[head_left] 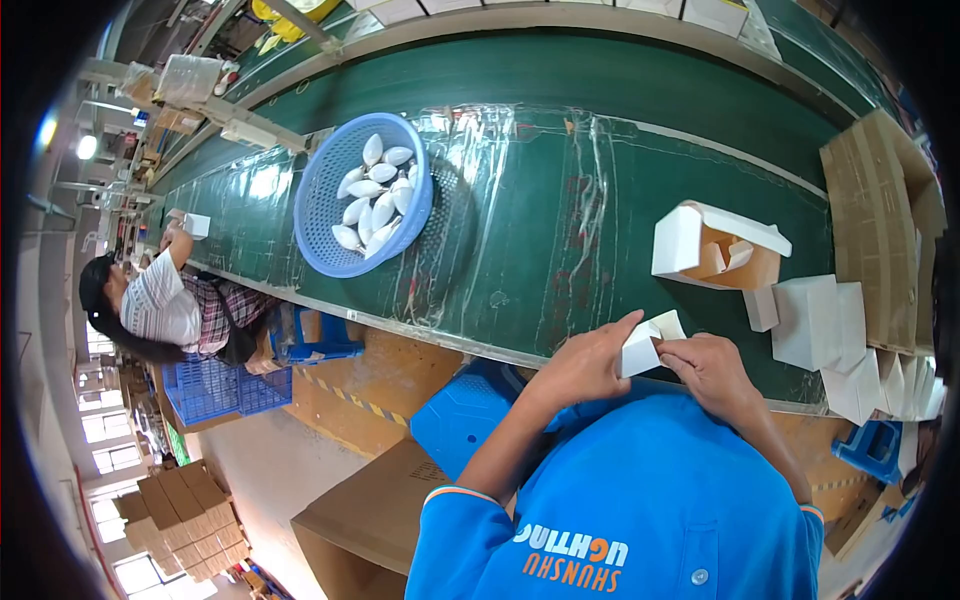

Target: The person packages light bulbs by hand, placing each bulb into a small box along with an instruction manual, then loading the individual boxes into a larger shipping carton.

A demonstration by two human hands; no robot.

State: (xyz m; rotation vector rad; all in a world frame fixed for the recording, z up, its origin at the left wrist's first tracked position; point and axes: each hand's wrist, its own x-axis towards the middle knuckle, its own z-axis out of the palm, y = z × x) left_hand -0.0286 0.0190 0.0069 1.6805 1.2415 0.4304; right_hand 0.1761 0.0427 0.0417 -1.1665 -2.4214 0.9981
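A small white carton [641, 350] with a raised flap is held between my two hands, close to my blue shirt at the table's near edge. My left hand [590, 362] grips its left side, thumb along the top. At its right side, my right hand [712, 372] is closed with the fingertips pinching the carton near its end. Beyond my right hand lies a larger white box [682, 243], open toward me, with small white and brown card pieces inside. A blue basket [312, 215] of white candle-shaped bulbs [383, 210] stands on the green table to the left.
White cartons [806, 322] stand at the right, beside a large brown cardboard box [868, 230]. A co-worker [165, 305] sits at the far left by the table [520, 220], a hand at another white box [196, 226]. Below are a blue stool [465, 415] and an open brown carton [375, 505].
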